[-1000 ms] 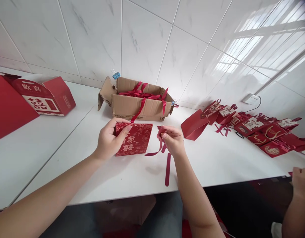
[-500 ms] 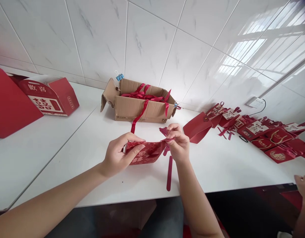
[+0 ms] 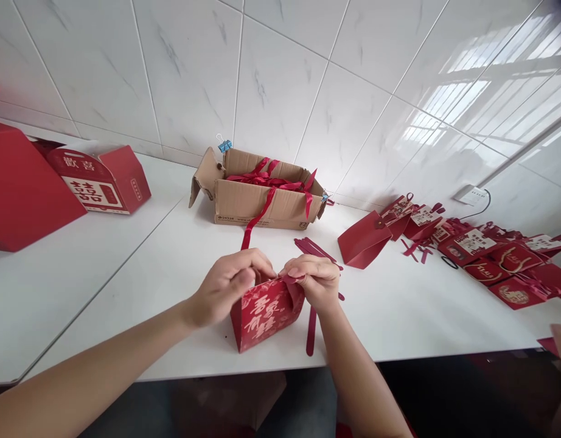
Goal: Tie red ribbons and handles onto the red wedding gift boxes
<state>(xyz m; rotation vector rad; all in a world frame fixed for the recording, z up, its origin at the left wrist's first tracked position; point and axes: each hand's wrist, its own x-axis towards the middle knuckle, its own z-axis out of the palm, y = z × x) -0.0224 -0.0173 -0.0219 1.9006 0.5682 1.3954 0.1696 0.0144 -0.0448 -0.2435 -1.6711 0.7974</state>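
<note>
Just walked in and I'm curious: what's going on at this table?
Someone is working on a patterned red box with both hands. The right hand pinches a dark red strip at its top edge; the left hand is at the other end. Behind stands a cardboard box of red ribbons.

Red printed box [image 3: 266, 316], flat one second earlier, now opens into three-dimensional form nearer the front edge of the desk [image 3: 376, 316], right hand [image 3: 317, 281] now meets its top, dark-red strip [image 3: 294, 292] now overlaps it

Bright glare streaks the tiled wall [image 3: 280, 91], with deep shadow beneath the table [image 3: 381, 316].
</note>
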